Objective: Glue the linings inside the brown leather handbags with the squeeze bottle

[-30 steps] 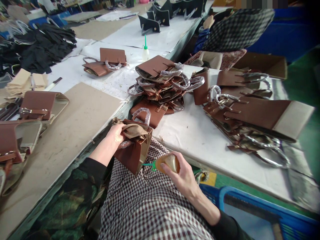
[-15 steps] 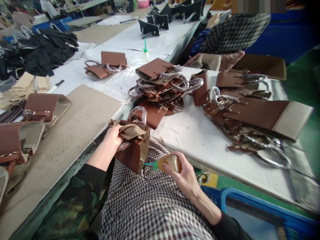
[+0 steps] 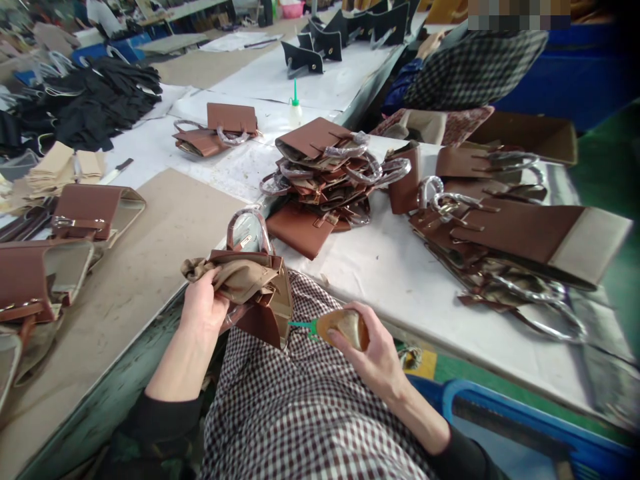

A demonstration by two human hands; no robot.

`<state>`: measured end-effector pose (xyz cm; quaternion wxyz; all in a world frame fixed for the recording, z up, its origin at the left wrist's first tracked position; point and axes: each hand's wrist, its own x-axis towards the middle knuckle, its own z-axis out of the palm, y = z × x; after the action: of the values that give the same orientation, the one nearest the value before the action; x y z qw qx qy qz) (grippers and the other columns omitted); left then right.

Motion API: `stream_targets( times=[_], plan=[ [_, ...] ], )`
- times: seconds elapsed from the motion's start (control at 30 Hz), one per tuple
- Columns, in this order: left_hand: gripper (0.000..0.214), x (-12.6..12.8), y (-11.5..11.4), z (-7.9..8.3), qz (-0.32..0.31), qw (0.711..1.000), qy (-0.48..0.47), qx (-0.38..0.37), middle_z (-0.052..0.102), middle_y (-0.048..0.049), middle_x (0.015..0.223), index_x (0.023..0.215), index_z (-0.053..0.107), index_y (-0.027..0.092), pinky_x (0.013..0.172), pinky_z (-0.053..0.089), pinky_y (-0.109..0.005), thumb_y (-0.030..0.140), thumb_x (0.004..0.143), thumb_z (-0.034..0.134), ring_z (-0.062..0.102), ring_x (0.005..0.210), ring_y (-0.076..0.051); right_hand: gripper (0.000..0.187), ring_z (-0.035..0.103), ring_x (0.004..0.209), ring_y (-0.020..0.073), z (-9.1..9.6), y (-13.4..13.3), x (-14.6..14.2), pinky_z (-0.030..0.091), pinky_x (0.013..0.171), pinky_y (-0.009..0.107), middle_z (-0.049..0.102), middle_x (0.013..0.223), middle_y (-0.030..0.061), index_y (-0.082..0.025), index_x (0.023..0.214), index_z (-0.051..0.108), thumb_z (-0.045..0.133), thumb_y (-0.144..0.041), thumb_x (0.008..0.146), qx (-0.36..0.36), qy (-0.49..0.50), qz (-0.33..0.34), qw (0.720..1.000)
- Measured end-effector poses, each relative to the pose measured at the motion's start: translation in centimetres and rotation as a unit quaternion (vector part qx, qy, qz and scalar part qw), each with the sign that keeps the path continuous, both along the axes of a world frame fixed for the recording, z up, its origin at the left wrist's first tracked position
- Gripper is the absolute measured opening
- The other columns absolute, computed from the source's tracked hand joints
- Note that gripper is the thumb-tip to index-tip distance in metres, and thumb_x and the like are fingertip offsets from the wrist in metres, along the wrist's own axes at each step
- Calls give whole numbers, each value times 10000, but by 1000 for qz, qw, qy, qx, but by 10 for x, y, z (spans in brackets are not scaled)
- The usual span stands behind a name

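Clearly, the right hand (image 3: 377, 353) is wrapped around a squeeze bottle (image 3: 344, 328) of amber contents, thumb on the near side. The bottle lies tipped sideways, and its thin green nozzle (image 3: 303, 325) points left to the edge of a brown handbag (image 3: 260, 325); whether the tip touches the bag, I cannot tell. The left hand (image 3: 204, 303) grips bunched tan lining (image 3: 245, 280) at the bag's mouth, the fingers partly hidden by the cloth. The bag hangs tilted in front of the checked apron (image 3: 305, 413), near the table edge, with one plastic-wrapped handle (image 3: 249, 219) arching up beyond it.

Just past the bag, a stack of similar brown bags (image 3: 314, 141) sits on the white-covered table (image 3: 380, 260), their wrapped handles jutting out to the right. More brown bags (image 3: 520, 227) lie heaped farther right, above a blue basket (image 3: 520, 400) at the lower corner. To the left, brown bag pieces (image 3: 87, 207) rest on a beige board (image 3: 160, 247), near a knife (image 3: 117, 170). Beyond the stack stands a second bottle (image 3: 295, 115) with a green tip, upright. Farther off are black panels (image 3: 327, 43), and at the upper right a co-worker's checked garment (image 3: 480, 70).
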<state>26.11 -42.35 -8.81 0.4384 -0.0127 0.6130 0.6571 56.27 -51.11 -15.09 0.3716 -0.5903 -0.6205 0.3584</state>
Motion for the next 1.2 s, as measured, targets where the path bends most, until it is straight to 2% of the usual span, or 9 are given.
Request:
stream_targets(
  times=[0.13, 0.3, 0.47, 0.6, 0.7, 0.83, 1.07, 1.2],
  plan=[
    [270, -3, -15, 9, 15, 1000, 2, 3, 784, -9, 757, 860, 705, 135, 674, 674, -215, -25, 998, 538, 749, 660, -121, 410, 724, 980, 299, -6, 1, -5, 590, 903, 449, 747, 1111, 98, -217, 1207, 619, 761, -453, 904, 20, -18, 19, 999],
    [302, -10, -29, 9, 22, 1000, 4, 14, 795, -20, 775, 854, 728, 140, 681, 675, -199, -20, 1006, 522, 758, 688, -121, 380, 735, 979, 300, -4, -3, -8, 590, 891, 446, 769, 1114, 81, -234, 1170, 645, 760, -463, 889, -16, -19, 42, 999],
    [275, -15, -44, 7, 34, 999, 9, 21, 814, -32, 849, 883, 759, 145, 743, 686, -209, 17, 1014, 554, 781, 778, -132, 441, 707, 818, 275, 2, -1, -4, 584, 749, 406, 763, 960, 45, -221, 1168, 649, 748, -540, 880, -90, 43, 2, 995],
    [285, -14, -63, 10, 64, 997, 19, 24, 816, 4, 851, 855, 768, 161, 713, 688, -198, 5, 1008, 583, 771, 765, -116, 429, 668, 769, 253, 6, 3, 4, 562, 697, 374, 736, 908, 27, -227, 1130, 649, 747, -564, 883, -81, 55, -25, 995],
    [300, -10, -80, 15, 91, 995, 32, 22, 817, 24, 867, 859, 783, 181, 713, 694, -199, 0, 1009, 596, 770, 772, -112, 436, 678, 791, 257, 8, 2, 8, 572, 737, 393, 744, 949, 38, -222, 1152, 643, 765, -530, 868, -65, 33, -1, 997],
    [331, -6, -102, 20, 101, 993, 53, 15, 823, 52, 912, 910, 815, 239, 747, 695, -188, 11, 1019, 601, 774, 816, -102, 455, 711, 919, 288, 4, -2, 5, 579, 853, 442, 761, 1079, 75, -219, 1205, 635, 769, -505, 878, -66, 6, 53, 996],
    [321, -4, -127, 25, 124, 991, 48, -27, 826, 53, 978, 889, 824, 271, 769, 693, -185, 64, 1027, 621, 771, 870, -107, 401, 714, 978, 312, -4, -4, -6, 563, 908, 477, 754, 1111, 95, -221, 1179, 639, 733, -488, 895, -64, -16, 60, 996],
    [263, -1, -139, 23, 136, 988, 57, -34, 817, 41, 1006, 943, 828, 259, 749, 690, -192, 64, 1002, 661, 764, 896, -119, 386, 706, 942, 310, 0, -2, -7, 554, 886, 467, 764, 1064, 73, -229, 1140, 647, 717, -504, 879, -104, -8, 48, 993]
  ],
)
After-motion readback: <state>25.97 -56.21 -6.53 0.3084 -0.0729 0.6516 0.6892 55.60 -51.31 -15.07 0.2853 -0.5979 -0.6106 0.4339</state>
